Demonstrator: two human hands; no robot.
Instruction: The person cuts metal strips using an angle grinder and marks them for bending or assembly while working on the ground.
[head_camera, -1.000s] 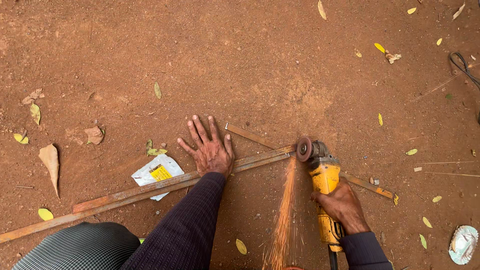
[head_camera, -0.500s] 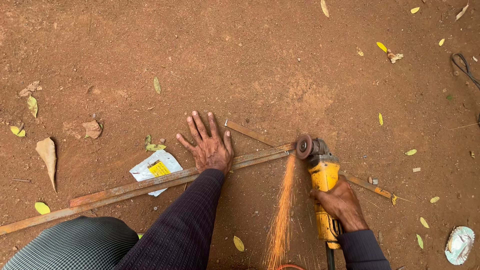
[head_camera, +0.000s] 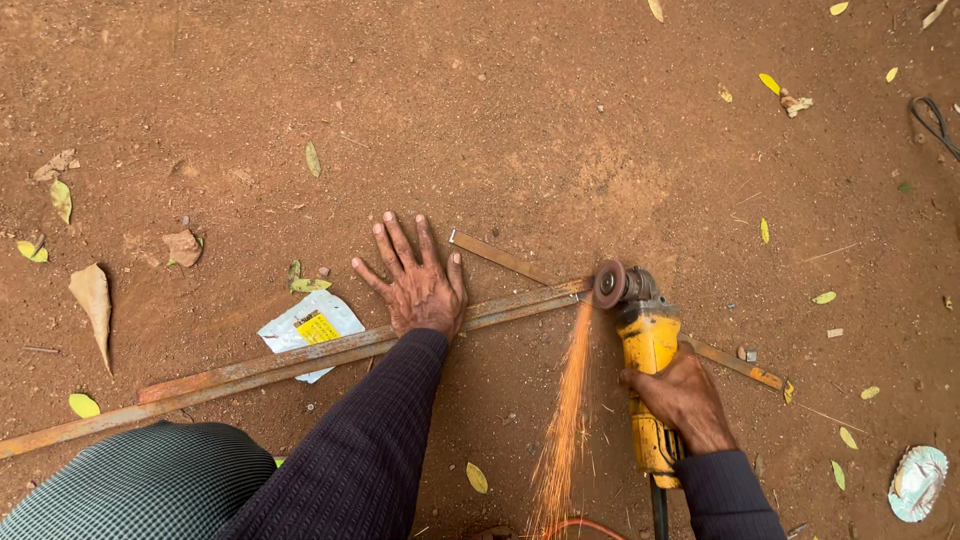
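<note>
rusty bar (head_camera: 300, 362): left end cut by edge | grinder (head_camera: 648, 350): cord leaves bottom edge | wrapper (head_camera: 308, 328): partly under bar

— What is lying underfoot here?

— Bare reddish-brown dirt ground (head_camera: 560, 120) is filling the whole view, with yellow-green leaves (head_camera: 769, 82) lying scattered over it.

— Anything else sitting on it?

— A large dry brown leaf (head_camera: 93, 297) is lying at the left, a white and yellow wrapper (head_camera: 308, 327) is resting nearby, and a black cable (head_camera: 932, 120) is curling in at the upper right.

— And the light?

— Soft, even daylight is falling, casting no hard shadows.
</note>
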